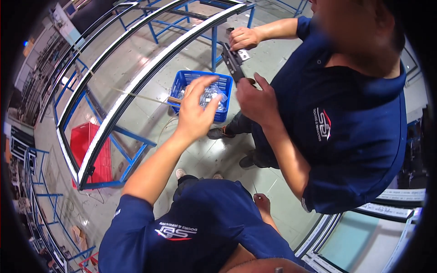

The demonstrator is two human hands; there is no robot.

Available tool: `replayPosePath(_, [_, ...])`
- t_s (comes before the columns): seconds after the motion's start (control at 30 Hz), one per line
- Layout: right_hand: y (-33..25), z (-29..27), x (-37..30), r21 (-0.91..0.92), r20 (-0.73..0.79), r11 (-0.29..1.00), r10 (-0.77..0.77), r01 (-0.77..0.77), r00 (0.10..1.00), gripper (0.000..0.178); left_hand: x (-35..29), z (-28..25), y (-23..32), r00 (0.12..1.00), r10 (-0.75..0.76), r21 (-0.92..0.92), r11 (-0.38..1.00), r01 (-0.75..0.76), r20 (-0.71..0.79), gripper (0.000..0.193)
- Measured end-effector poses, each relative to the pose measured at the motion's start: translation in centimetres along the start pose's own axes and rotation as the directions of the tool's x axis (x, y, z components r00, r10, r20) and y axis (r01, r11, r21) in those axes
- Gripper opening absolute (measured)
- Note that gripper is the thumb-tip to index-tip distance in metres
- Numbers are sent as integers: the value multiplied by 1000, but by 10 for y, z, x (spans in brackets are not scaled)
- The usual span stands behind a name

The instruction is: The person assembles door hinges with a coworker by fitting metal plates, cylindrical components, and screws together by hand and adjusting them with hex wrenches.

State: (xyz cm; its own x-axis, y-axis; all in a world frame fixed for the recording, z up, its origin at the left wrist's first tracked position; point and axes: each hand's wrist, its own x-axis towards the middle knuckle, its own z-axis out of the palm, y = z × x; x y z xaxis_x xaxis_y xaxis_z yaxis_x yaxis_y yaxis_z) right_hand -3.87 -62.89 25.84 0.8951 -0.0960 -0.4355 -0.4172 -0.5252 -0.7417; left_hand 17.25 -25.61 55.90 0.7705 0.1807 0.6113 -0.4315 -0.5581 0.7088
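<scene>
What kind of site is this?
Looks like a fabrication workshop, probably for frames: long black-and-white frames rest on blue metal stands, and a blue crate with clear plastic bags sits on the floor.

The left hand [195, 111] hides a part of the blue basket [229, 87], and the contents of the clear plastic bags [208, 95] inside are too small to tell. The right hand [261, 202] has its palm concealed (I cannot say whether it holds something). The co-worker [355, 132] covers some portion of the dark metal part [233, 66]; this person's head is blurred and cut by the upper edge. The curved frame [129, 88] partly conceals the red crate [104, 159].
</scene>
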Motion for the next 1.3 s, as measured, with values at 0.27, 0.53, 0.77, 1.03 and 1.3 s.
replayPosePath(0.27, [53,-17,27,-202,89,979,31,-12,996,31,33,-23,172,726,658,-974,49,223,200,29])
replayPosePath(0.53, [120,-14,40,-314,129,947,113,-68,985,34,15,5,177,778,623,-919,-255,301,82,28])
replayPosePath(0.77, [164,-5,34,-425,406,905,204,-14,891,33,-53,15,85,673,-63,-676,-78,733,737,11])
replayPosePath(1.03, [150,-17,29,-359,334,909,336,-211,881,28,-245,-68,-113,321,-827,-732,-151,664,462,16])
replayPosePath(1.3, [39,29,57,-447,284,894,100,39,954,23,-363,-169,-256,-163,-975,-467,-217,857,154,22])
